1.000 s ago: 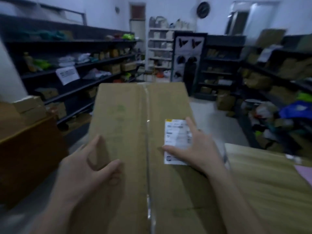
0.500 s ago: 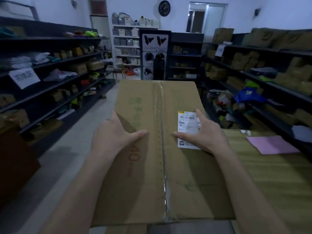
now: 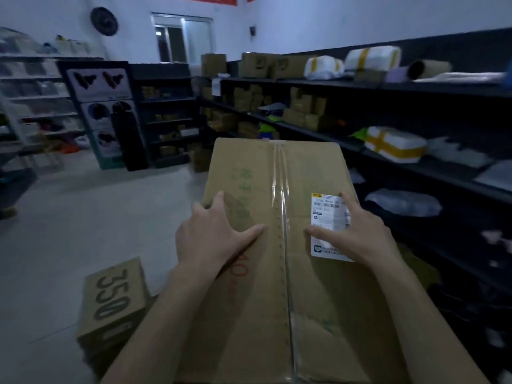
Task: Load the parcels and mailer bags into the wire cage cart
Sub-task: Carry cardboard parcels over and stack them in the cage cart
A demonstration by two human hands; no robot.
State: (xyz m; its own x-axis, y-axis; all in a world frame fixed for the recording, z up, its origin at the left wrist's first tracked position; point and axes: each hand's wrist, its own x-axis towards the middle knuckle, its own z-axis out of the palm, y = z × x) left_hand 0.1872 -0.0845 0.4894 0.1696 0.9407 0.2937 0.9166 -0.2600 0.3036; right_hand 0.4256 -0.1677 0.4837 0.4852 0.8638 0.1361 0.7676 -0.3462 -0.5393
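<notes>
I carry a large brown cardboard parcel (image 3: 277, 286) lengthwise in front of me; clear tape runs down its middle and a white shipping label (image 3: 328, 217) sits on its right half. My left hand (image 3: 213, 236) grips the parcel's left edge, thumb flat on top beside the tape. My right hand (image 3: 357, 234) grips the right edge, with its thumb lying across the label. No wire cage cart appears in the view.
A brown shoe box marked 350 (image 3: 113, 306) lies low at my left. Dark shelving (image 3: 415, 90) with boxes and white mailer bags (image 3: 393, 145) runs along the right. Pale bare floor (image 3: 83, 217) spreads ahead left, with more racks (image 3: 166, 117) at the far wall.
The view has swung to the right with the parcel still in both hands. The wooden table has left the view, and the right shelving and the 350 box have come in.
</notes>
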